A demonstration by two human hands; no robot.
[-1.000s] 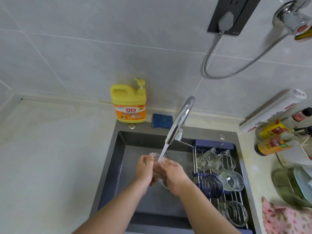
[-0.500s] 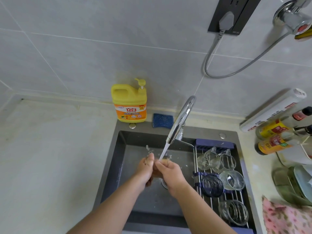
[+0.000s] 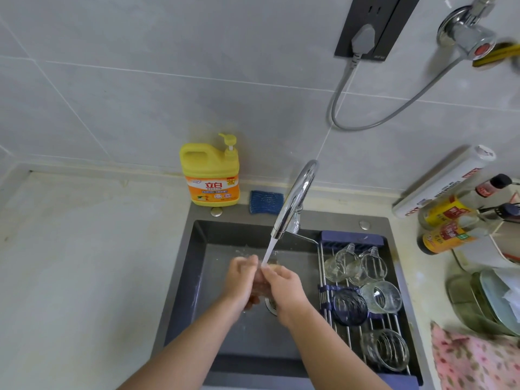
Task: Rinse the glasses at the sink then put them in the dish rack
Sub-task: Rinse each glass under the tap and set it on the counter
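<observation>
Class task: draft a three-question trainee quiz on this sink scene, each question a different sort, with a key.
1. True or false: the faucet runs water onto the glass that the left hand and right hand hold.
2. The dish rack lies: A) on the left counter; B) across the right side of the sink; C) on the wall.
3. Fill in: the detergent bottle behind the sink is ____.
Key: 1 true; 2 B; 3 yellow.

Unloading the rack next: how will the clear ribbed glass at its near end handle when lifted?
Probably fragile: the ribbed glass looks thin. It lies on its side across the dish rack bars, so a push could roll it. Its ribs may aid grip.
</observation>
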